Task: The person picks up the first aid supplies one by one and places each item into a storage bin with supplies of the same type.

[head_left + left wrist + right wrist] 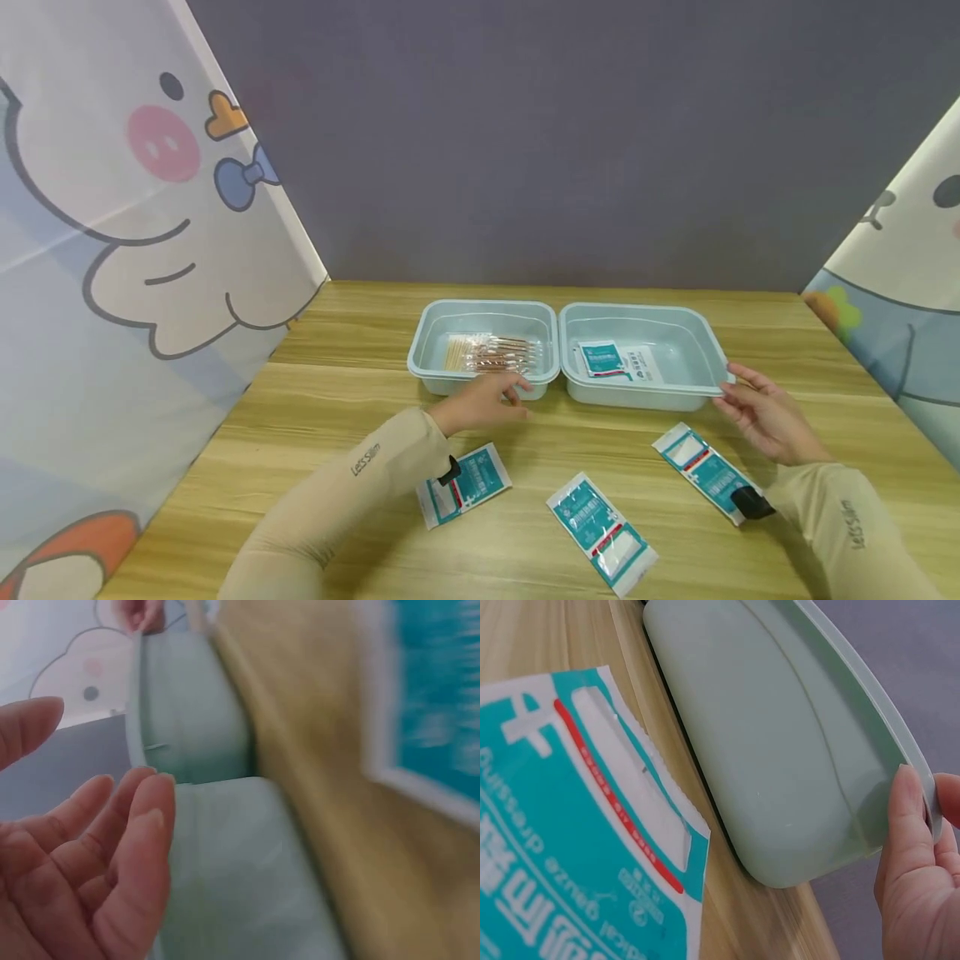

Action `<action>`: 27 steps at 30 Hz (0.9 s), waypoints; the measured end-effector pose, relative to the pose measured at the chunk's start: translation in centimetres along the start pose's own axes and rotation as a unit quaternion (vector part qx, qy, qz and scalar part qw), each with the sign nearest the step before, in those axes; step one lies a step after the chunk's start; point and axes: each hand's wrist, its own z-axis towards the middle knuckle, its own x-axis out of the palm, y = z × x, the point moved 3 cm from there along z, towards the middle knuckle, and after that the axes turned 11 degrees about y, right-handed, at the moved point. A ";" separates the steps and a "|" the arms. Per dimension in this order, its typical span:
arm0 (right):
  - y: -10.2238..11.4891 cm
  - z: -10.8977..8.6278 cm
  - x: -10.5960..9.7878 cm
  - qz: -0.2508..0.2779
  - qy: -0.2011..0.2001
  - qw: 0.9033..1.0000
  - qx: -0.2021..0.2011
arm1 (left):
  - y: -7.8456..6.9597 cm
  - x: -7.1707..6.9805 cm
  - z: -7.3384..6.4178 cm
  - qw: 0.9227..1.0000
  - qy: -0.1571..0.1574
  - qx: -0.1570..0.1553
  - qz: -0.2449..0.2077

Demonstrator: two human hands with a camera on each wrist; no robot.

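My right hand (pixel 768 412) pinches the rim of the right pale green plastic bin (pixel 637 397) at its front right corner; the right wrist view shows thumb and fingers on either side of the rim. Inside that bin lie gauze dressing packets (pixel 602 359), one teal side up. My left hand (pixel 480 404) holds nothing, its fingers loosely bent in front of the left bin (pixel 442 312), which contains clear packs of cotton swabs (pixel 501 353). In the left wrist view, the left hand's fingertips (pixel 154 791) overlap the bins' rims.
Three teal-and-white gauze dressing packets lie on the wooden table (pixel 360 517): one (pixel 480 477) partly under the left forearm, one (pixel 602 533) at the front middle, one (pixel 712 475) beside the right wrist. A grey wall (pixel 570 142) stands behind, with cartoon-printed sheets on both sides.
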 end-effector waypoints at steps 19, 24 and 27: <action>-0.1 -0.3 0.1 0.017 0.030 0.999 0.003 | 4.6 1.2 -4.6 0.987 0.075 -0.131 0.049; -0.1 -0.2 0.0 0.018 0.021 1.000 -0.001 | 4.8 1.5 -5.5 0.980 0.106 -0.158 0.053; -0.1 -0.2 0.0 0.017 0.020 1.000 -0.004 | 4.9 1.5 -5.8 0.980 0.101 -0.160 0.064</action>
